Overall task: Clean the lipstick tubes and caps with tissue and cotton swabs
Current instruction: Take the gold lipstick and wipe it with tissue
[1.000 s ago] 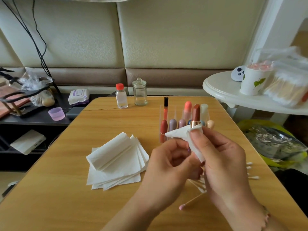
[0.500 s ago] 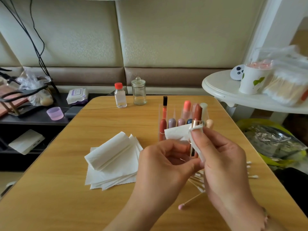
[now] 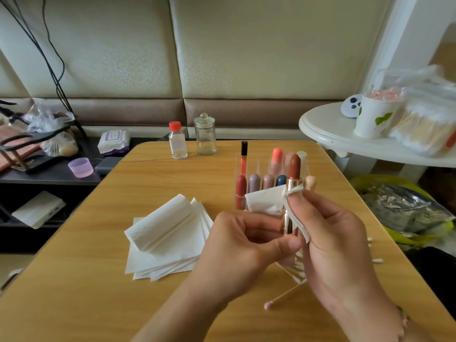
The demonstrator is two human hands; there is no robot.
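Observation:
My left hand (image 3: 249,240) grips the lower end of an uncapped gold lipstick tube (image 3: 289,213) with a brown-red bullet, held upright above the wooden table (image 3: 98,243). My right hand (image 3: 330,238) pinches a white tissue (image 3: 265,201) against the tube's gold collar. Behind my hands stands a clear organizer (image 3: 249,174) with several lipsticks. A stack of folded tissues (image 3: 165,233) lies to the left. Cotton swabs (image 3: 283,296) lie under and to the right of my hands, partly hidden.
A small red-capped bottle (image 3: 177,141) and a lidded glass jar (image 3: 205,135) stand at the table's far edge. A white round side table (image 3: 328,129) at right carries a paper cup (image 3: 372,117) and bagged swabs. A dark shelf (image 3: 49,171) lies left.
More of the gold tube shows between my hands now. The tissue in my right hand has shifted slightly along the tube's collar.

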